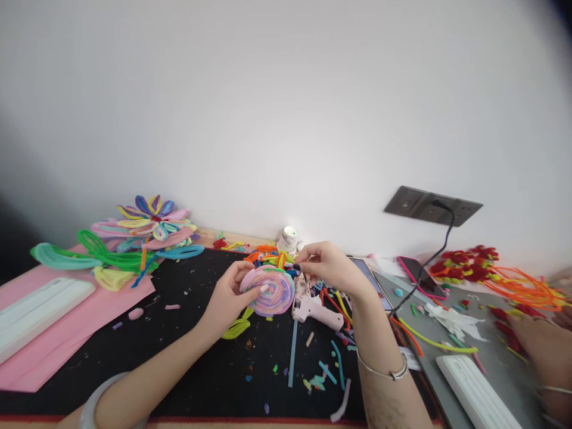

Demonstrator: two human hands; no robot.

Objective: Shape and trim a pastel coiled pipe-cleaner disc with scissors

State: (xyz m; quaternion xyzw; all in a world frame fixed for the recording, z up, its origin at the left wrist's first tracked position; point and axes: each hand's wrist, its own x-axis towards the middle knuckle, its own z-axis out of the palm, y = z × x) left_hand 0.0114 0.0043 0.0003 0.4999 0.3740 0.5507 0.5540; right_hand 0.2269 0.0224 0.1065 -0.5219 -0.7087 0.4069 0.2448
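My left hand (227,298) holds a round coiled disc of pastel pink, purple and green pipe cleaners (268,290) upright above the black mat (187,351). My right hand (328,266) pinches the disc's upper right edge, where a dark pipe cleaner end shows. A pink glue gun (313,308) lies on the mat just under my right hand. A clear glue stick (292,353) lies below it.
Finished pipe-cleaner flowers (147,229) and green loops lie at the back left on pink paper (67,333). Several cut scraps litter the mat. A phone (420,277), cable and wall socket (431,205) are right. Another person's hand (545,345) works by red and orange pipe cleaners (473,265).
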